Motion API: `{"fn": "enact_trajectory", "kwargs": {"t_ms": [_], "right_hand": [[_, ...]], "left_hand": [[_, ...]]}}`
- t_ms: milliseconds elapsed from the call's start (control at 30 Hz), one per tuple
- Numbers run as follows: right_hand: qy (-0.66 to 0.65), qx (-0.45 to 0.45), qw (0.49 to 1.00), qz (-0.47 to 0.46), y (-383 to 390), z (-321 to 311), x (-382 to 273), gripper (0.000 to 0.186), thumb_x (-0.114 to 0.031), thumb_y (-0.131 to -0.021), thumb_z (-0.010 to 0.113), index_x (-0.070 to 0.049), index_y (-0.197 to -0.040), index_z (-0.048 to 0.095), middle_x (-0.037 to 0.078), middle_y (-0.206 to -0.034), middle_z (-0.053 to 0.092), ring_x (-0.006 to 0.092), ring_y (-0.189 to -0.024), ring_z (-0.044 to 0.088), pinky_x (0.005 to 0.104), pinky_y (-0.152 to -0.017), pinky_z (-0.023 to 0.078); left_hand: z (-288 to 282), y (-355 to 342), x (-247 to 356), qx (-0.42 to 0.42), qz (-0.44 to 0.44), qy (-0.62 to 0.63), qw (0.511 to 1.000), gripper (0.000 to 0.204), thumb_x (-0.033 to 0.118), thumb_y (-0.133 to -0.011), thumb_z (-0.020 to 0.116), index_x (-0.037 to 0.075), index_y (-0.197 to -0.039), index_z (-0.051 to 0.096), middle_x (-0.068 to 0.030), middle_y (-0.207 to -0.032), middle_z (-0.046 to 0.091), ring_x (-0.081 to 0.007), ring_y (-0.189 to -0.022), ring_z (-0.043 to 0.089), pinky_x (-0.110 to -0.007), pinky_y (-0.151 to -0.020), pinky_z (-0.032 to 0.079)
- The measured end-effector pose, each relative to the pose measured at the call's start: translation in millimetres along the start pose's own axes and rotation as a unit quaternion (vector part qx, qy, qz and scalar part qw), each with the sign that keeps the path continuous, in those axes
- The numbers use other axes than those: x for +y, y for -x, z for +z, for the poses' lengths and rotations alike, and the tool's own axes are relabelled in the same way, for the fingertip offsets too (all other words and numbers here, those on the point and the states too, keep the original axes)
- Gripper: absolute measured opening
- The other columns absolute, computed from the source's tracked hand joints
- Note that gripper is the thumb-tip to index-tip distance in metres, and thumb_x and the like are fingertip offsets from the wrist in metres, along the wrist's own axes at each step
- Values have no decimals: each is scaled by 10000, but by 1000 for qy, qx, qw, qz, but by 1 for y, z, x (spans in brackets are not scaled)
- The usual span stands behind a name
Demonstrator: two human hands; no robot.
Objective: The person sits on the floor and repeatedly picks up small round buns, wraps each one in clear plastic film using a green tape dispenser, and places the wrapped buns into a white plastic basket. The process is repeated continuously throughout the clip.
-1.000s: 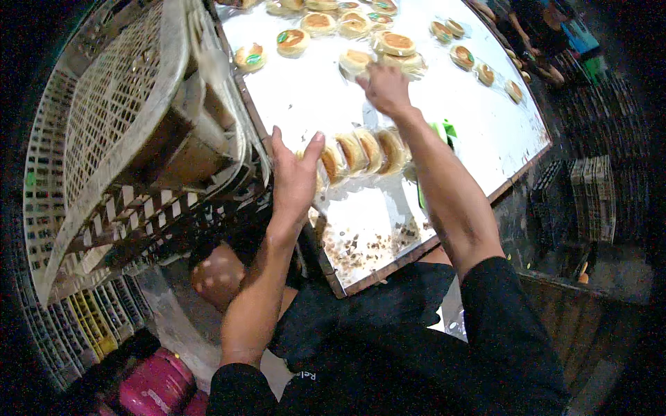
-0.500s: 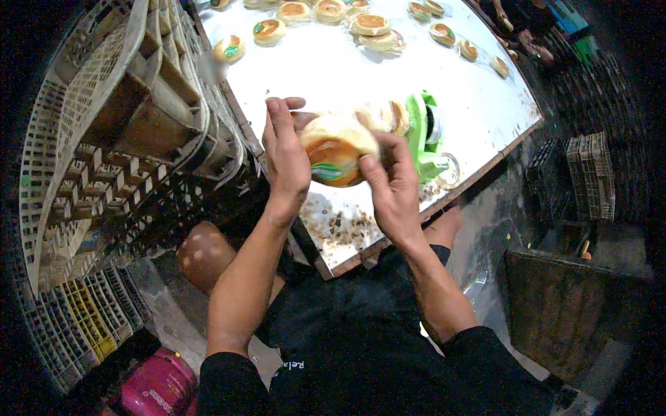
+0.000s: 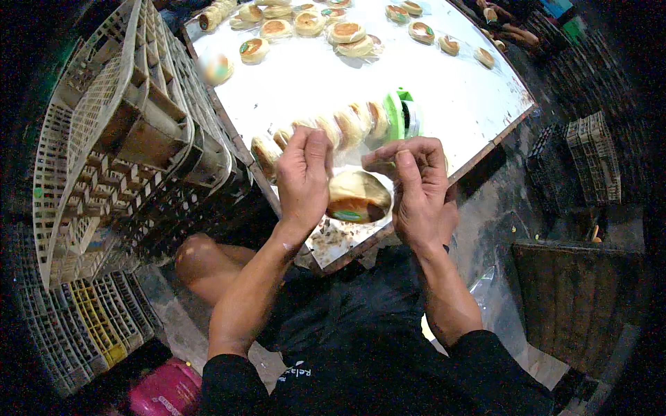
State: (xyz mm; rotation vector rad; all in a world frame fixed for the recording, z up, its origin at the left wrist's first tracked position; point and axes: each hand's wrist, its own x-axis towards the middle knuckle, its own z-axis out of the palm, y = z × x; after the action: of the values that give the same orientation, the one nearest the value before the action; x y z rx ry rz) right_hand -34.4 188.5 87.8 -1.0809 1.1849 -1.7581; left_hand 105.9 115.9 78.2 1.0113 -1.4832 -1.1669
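A round bun with a browned top and a green label hangs in a clear plastic bag between my hands, over the table's near corner. My left hand is closed, pinching the bag's upper left side. On the other side my right hand is closed too, thumb against bent fingers, at the bag's upper right. Just beyond my hands stands a row of bagged buns, set on edge. A green tape dispenser stands at the row's right end.
The white table has a worn wooden edge. More bagged buns lie at its far side. Stacked plastic crates rise close on the left. A wooden box stands at right, and another person's hand shows far right.
The bun has moved down and nearer to me. My hands have shifted from its sides to the bag above it. The row of buns and dispenser now show more fully.
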Motion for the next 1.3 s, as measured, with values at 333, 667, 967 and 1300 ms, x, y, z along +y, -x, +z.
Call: {"fn": "enact_trajectory", "kwargs": {"t_ms": [333, 667, 967, 1300], "right_hand": [[-5, -26, 1000, 10, -17, 25, 6, 131, -187, -1051, 463, -76, -1119, 448, 183, -998, 694, 238, -936, 663, 348, -857, 524], [-38, 15, 999, 4, -26, 49, 0, 114, -159, -1048, 464, -74, -1122, 446, 165, -930, 668, 253, -853, 681, 372, -789, 575], [-178, 43, 982, 45, -10, 54, -13, 114, -173, -1046, 469, -83, -1113, 448, 224, -982, 689, 317, -890, 687, 410, -881, 537], [357, -7, 898, -257, 10, 43, 14, 465, -192, -951, 630, 10, -1346, 489, 237, -1385, 530, 366, -1293, 515, 443, -1072, 397]], "left_hand": [[-1, 22, 8, -45, 0, -26, 999, 548, 271, -916, 702, -28, -1324, 492, -214, -1114, 655, -314, -1043, 628, -372, -956, 475], [-34, -6, -6, 133, 140, 50, 980, 352, 296, -1035, 531, -21, -913, 624, -40, -789, 629, -81, -742, 552, -243, -670, 468], [0, 7, 11, 226, 267, 44, 936, 287, 176, -928, 681, -16, -1114, 578, -113, -1008, 632, -156, -944, 590, -285, -857, 475], [-9, 14, 35, 49, -175, 255, 950, 140, 112, -944, 668, -11, -1003, 638, -60, -868, 698, -104, -793, 640, -259, -731, 537]]}}
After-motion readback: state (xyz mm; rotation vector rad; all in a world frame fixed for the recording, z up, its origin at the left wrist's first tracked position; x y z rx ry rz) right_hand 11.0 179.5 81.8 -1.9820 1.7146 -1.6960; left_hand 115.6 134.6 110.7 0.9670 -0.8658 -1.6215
